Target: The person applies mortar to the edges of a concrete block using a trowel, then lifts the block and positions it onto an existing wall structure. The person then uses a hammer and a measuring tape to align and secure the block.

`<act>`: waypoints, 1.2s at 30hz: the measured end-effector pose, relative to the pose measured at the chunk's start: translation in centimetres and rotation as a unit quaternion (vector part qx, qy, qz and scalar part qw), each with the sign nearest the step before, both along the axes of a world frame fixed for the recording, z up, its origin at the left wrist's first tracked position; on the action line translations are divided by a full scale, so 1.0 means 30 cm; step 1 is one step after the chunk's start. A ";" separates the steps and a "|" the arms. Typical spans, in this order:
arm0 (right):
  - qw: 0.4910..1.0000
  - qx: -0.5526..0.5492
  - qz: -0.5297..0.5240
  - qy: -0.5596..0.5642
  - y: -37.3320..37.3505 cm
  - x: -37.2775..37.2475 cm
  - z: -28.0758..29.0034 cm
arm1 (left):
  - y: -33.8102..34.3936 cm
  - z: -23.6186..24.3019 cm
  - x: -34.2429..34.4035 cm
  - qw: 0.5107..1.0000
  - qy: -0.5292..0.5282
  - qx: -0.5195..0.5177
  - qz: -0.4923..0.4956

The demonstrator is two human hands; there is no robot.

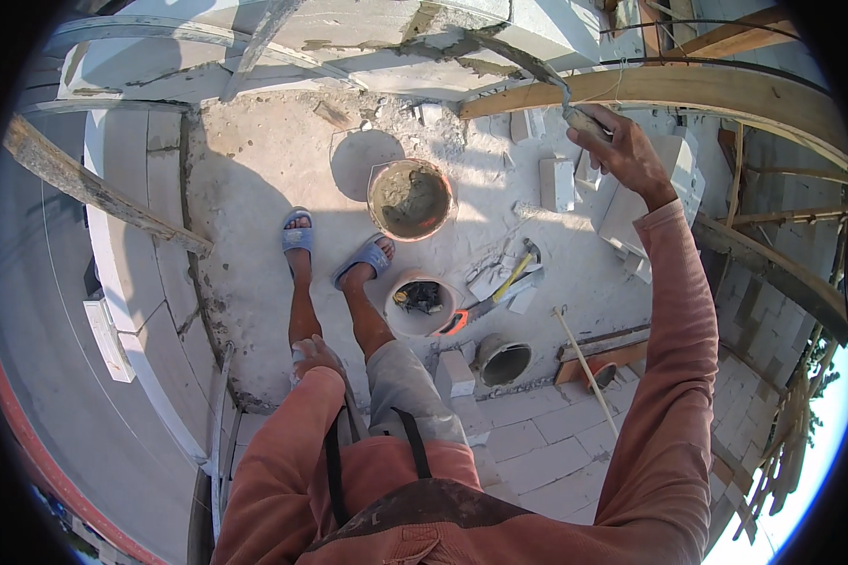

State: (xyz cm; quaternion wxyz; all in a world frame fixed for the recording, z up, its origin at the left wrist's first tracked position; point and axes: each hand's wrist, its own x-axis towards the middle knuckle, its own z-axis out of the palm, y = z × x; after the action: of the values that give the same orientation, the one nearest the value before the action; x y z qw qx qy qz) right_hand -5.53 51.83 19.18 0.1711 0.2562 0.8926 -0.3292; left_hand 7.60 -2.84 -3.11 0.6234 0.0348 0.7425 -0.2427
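Steel and wood make up the trowel point(575, 113) that the right hand point(622, 155) has closed around by its handle, raised beside the white block wall point(415, 38) with the long dark blade reaching up-left along a mortar joint. It looks like a stiff, fairly light tool, probably gritty with mortar rather than slippery, and the handle is the sensible place to grip it, as the hand does now. The left hand point(313, 356) hangs low beside the person's left thigh; it seems curled around something pale, but I cannot tell what, or how tightly. Taking the mortar bucket point(411, 198) as landmark: it stands on the rough concrete floor point(254, 188) just ahead of the sandalled feet, holding grey mortar, and would likely be heavy and sloppy to lift. Nearer the person than the bucket sits a white pail point(419, 306) with dark contents; to the right of that lie a yellow-handled hammer point(516, 271) and loose block offcuts. Right of the bucket, timber scaffolding point(773, 273) and stacked blocks crowd the space, while curved block walls close in on the left.
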 end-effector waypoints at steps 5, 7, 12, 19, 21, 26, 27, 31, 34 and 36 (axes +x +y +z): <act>1.000 -0.025 0.014 0.013 0.073 -0.005 0.034 | 0.008 0.008 -0.026 1.000 -0.016 -0.004 0.015; 1.000 -0.014 0.004 0.013 0.055 0.018 0.093 | 0.002 0.016 -0.033 1.000 -0.016 -0.005 0.019; 0.998 -0.022 -0.058 0.003 -0.004 0.099 0.137 | -0.007 0.002 -0.032 1.000 -0.006 -0.003 0.006; 0.988 -0.086 -0.123 0.046 -0.103 0.311 0.008 | -0.027 -0.019 -0.032 1.000 -0.022 -0.007 -0.002; 0.976 -0.143 -0.163 -0.005 -0.148 0.376 -0.081 | -0.025 -0.009 -0.041 1.000 -0.025 -0.015 0.004; 0.988 -0.076 -0.080 -0.108 -0.259 0.541 -0.493 | -0.040 0.000 -0.036 1.000 -0.024 -0.017 0.009; 0.987 -0.015 -0.035 -0.156 -0.280 0.566 -0.587 | -0.028 0.008 -0.041 0.999 -0.029 -0.027 0.003; 0.984 0.035 0.038 -0.169 -0.370 0.588 -0.869 | -0.039 0.024 -0.002 0.998 -0.052 -0.032 0.006; 0.954 0.071 0.130 -0.260 -0.431 0.517 -1.058 | -0.090 -0.001 0.051 0.999 -0.027 -0.008 -0.026; 0.941 0.081 0.150 -0.293 -0.479 0.475 -1.180 | -0.094 0.000 0.071 0.998 -0.059 -0.036 -0.006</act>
State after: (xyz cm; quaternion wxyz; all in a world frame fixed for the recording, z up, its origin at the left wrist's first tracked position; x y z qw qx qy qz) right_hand 8.72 37.46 -16.22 0.4508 0.2172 0.8550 -0.1366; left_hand 9.71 -5.66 -3.12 0.6657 0.0311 0.6946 -0.2710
